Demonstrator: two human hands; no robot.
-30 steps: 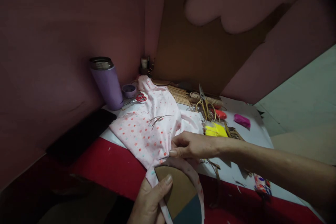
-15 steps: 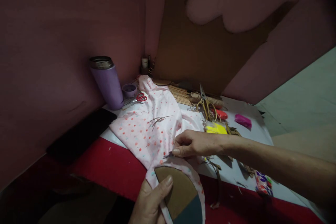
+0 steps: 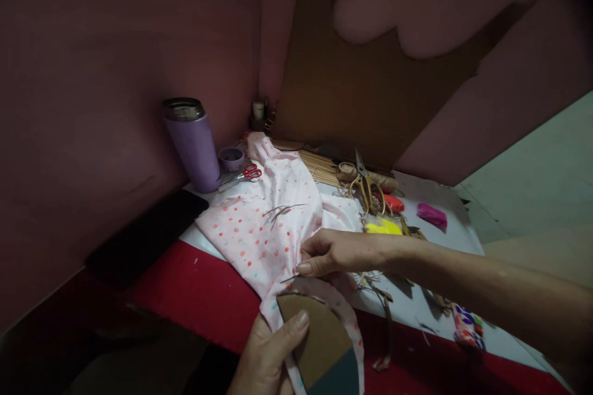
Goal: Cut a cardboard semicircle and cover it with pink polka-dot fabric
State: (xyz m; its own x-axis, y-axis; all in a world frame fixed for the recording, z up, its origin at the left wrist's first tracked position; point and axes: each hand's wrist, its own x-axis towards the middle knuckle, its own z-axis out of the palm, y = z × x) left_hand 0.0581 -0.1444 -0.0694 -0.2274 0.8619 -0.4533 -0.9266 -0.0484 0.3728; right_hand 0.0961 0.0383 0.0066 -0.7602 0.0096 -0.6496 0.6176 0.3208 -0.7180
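My left hand (image 3: 271,352) grips a rounded cardboard piece (image 3: 315,336), brown with a dark blue-green part. The thumb presses on its face. Pink dotted cloth (image 3: 259,241) lies behind the cardboard, shows as a border round its edge and spreads back over the table. Just above the cardboard's top edge, my right hand (image 3: 322,253) is closed in a pinch at the cloth. A thin dark pointed thing (image 3: 288,279) sticks out from its fingertips to the left; its kind cannot be made out. Some thin brown strips (image 3: 281,211) rest on the cloth.
At the back left stand a purple tumbler (image 3: 192,145) and its purple lid (image 3: 231,158), near red-handled scissors (image 3: 250,171). Gold-handled scissors (image 3: 365,188), thin sticks (image 3: 319,166), a twine roll (image 3: 370,178) and yellow (image 3: 383,226) and magenta packets (image 3: 432,216) lie behind my right arm.
My right hand has moved slightly left along the cloth, with the dark pointed thing now further out over the cloth's edge. The left hand still holds the cardboard; the view has shifted a little.
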